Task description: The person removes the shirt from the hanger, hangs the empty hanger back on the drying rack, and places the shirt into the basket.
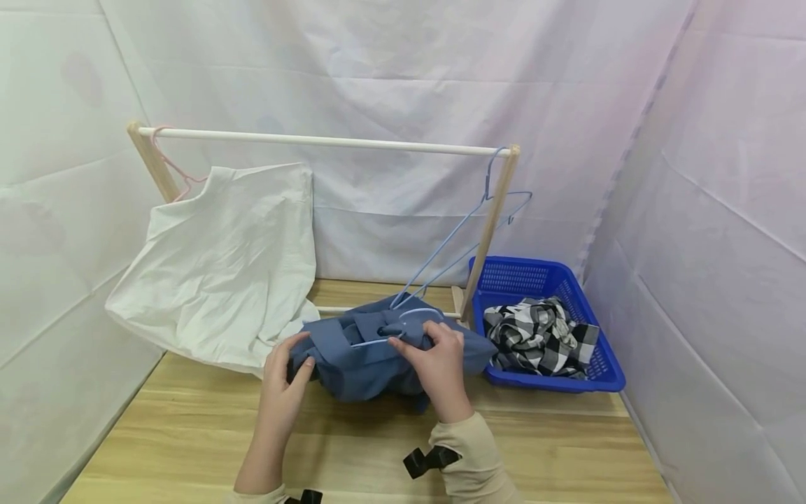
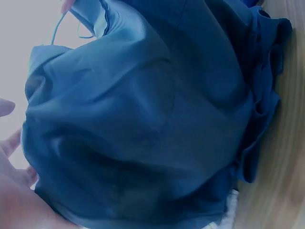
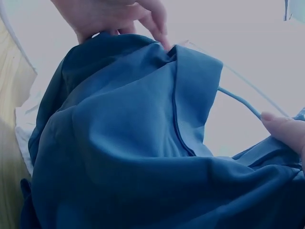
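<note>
A bunched blue garment (image 1: 378, 357) lies on the wooden surface (image 1: 352, 448), just in front of the drying rack (image 1: 327, 143) and near its middle. The left hand (image 1: 286, 374) grips the garment's left edge, thumb on top and fingers curled under the cloth. The right hand (image 1: 441, 360) pinches the fabric at the garment's upper right, its fingertips right by the thin light-blue hanger (image 1: 403, 325) that is threaded into the garment; the hanger's wire shows in the right wrist view against the cloth. A second blue hanger (image 1: 488, 203) hangs from the right end of the rack's white rail. At the left end, a white shirt (image 1: 227, 262) hangs on a pink hanger (image 1: 176, 168) and droops to the surface. To the right, beside the rack's post, a blue basket (image 1: 560, 280) holds a black-and-white checked cloth (image 1: 541, 336).
</note>
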